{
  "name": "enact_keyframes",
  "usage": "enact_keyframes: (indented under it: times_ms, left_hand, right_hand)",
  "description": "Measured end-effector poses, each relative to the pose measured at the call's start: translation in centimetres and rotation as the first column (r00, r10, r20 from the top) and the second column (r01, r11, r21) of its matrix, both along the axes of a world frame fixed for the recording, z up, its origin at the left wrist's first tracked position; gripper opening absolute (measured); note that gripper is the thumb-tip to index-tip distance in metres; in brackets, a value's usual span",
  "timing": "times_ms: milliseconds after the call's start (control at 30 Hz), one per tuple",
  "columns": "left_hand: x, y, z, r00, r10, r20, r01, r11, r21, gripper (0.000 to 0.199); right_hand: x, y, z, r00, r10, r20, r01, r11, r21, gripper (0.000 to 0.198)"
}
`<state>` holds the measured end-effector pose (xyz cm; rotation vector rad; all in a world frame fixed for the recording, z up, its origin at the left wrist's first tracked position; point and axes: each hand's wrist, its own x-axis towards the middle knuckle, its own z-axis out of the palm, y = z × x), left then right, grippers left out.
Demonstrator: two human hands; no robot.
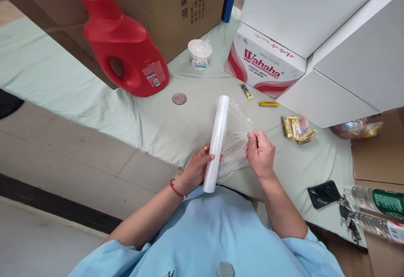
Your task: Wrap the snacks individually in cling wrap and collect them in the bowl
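Now L hand (199, 164) curls round 1 film roll (217, 138), R hand (261, 153), fisted, pinches pulled-out film (236, 142), w/ snack packs (292, 127) R of that hand.

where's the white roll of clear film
Near the head view's centre, the white roll of clear plastic film is in the left hand, its sheet stretched rightward to the right hand.

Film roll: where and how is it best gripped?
Probably around the lower half of the roll, from the left, as the left hand does: it is a slim cylinder, and clear film stretches off its right side to the right hand.
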<state>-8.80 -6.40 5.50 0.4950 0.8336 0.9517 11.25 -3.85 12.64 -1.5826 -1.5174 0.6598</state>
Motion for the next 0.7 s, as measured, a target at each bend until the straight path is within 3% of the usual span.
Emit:
enact_keyframes:
  times_ms: [133, 267, 367, 567, 700]
  left_hand:
    - [1.7, 0.3, -0.1, 0.981, -0.054, 0.188, 0.059, 0.998, -0.025, 0.052]
    - [3.8, 1.0, 0.3, 0.997, -0.023, 0.079, 0.023, 1.000, 0.001, 0.056]
    - [4.1, 1.8, 0.7, 1.000, -0.012, -0.001, 0.012, 0.999, -0.032, 0.052]
    - [2.5, 2.7, 0.9, 0.982, 0.014, 0.189, 0.008, 0.993, -0.115, 0.046]
    - [3.2, 2.4, 0.9, 0.984, -0.060, 0.167, 0.080, 0.990, -0.113, 0.053]
  right_hand:
    - [-0.7, 0.2, 3.8, 0.962, 0.208, 0.175, -0.219, 0.975, 0.047, 0.035]
    - [-1.4, -0.3, 5.3, 0.900, 0.308, 0.307, -0.345, 0.936, 0.073, 0.034]
    - [-0.1, -0.8, 6.0, 0.922, 0.236, 0.308, -0.279, 0.955, 0.104, 0.031]
    - [4.4, -1.7, 7.6, 0.987, -0.017, 0.157, -0.013, 0.982, 0.186, 0.026]
    - [5.5, -2.5, 8.2, 0.992, -0.083, 0.097, 0.059, 0.972, 0.228, 0.023]
